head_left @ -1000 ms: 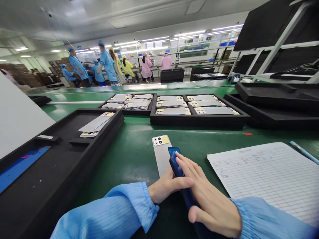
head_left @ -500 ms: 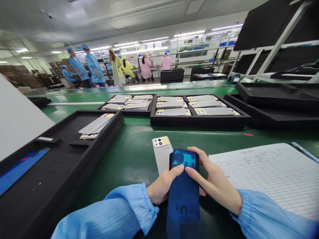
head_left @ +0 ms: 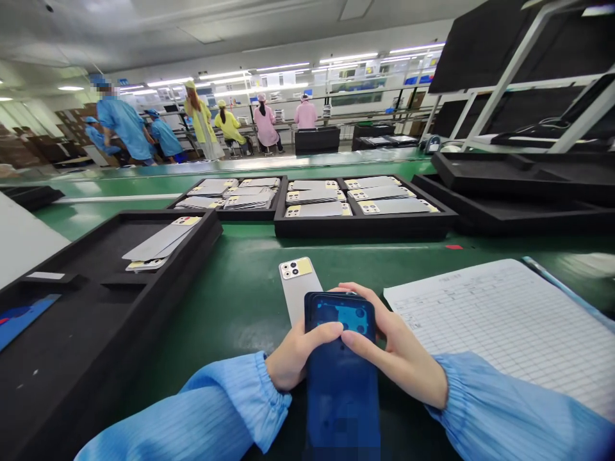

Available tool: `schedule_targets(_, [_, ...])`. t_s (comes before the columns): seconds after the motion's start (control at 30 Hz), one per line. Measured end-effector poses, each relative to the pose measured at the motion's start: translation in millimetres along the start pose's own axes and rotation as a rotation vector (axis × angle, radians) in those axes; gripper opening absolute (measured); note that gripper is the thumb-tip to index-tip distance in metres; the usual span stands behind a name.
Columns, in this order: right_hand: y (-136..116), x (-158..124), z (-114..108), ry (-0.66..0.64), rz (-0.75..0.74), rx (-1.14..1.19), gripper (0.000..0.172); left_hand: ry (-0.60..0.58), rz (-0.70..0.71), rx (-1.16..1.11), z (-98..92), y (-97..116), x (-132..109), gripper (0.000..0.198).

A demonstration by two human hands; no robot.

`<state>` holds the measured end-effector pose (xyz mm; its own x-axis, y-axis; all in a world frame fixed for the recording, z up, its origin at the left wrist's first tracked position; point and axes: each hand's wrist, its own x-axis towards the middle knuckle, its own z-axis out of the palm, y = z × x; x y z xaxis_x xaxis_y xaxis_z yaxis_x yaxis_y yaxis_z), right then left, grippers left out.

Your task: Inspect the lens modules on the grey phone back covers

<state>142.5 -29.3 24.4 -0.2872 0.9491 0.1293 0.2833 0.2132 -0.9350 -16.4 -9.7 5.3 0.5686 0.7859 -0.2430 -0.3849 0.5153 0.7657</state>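
Between both hands is a dark blue phone back cover (head_left: 341,390) with a lighter blue camera area at its top; doubled edges suggest more than one cover. My left hand (head_left: 300,352) grips its left side, thumb lying across the upper face. From the right, my right hand (head_left: 396,349) holds it with the thumb on the face and fingers behind the top edge. The two thumb tips nearly meet below the camera area. Behind the blue cover, a silver phone back cover (head_left: 300,291) with a yellow patch by its camera rings lies on the green table, its lower part hidden.
A black tray (head_left: 192,275) at left holds a few silver covers and a blue piece. Farther back, black trays (head_left: 365,225) hold stacks of covers. A grid-lined paper (head_left: 500,320) lies at right, before stacked black trays (head_left: 519,221). People in coloured coats are beyond.
The view has turned slightly right, so the scene sits further left. The held blue cover has shifted, and its edges now look doubled at the top. Both hands keep their grip.
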Motion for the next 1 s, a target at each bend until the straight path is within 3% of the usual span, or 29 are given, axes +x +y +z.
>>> schedule_targets(0.17, [0.3, -1.2, 0.5, -0.027, 0.022, 0.016, 0.045, 0.046, -0.044, -0.103, -1.0, -0.4, 1.5, 0.058])
schedule_targets(0.33, [0.2, -2.5, 0.6, -0.036, 0.03, 0.033, 0.046, 0.07, -0.06, -0.086, -2.5, -2.4, 0.3, 0.055])
schedule_targets(0.43, [-1.4, -2.1, 0.0, -0.034, 0.056, 0.06, 0.044, 0.028, -0.062, -0.046, -4.1, -3.3, -0.4, 0.051])
schedule_targets(0.57, [-3.9, 0.0, -1.9, 0.009, 0.129, 0.087, 0.036, -0.131, -0.039, 0.001, -4.8, -2.1, -0.5, 0.051])
schedule_targets(0.67, [-4.8, 1.0, -2.5, 0.03, 0.162, 0.115, 0.04, -0.208, -0.013, 0.044, -4.7, -0.9, -0.6, 0.051])
schedule_targets(1.0, [-8.2, -1.5, -3.3, 0.058, 0.165, 0.14, 0.042, -0.195, 0.06, 0.137, -8.1, -2.6, -1.5, 0.046])
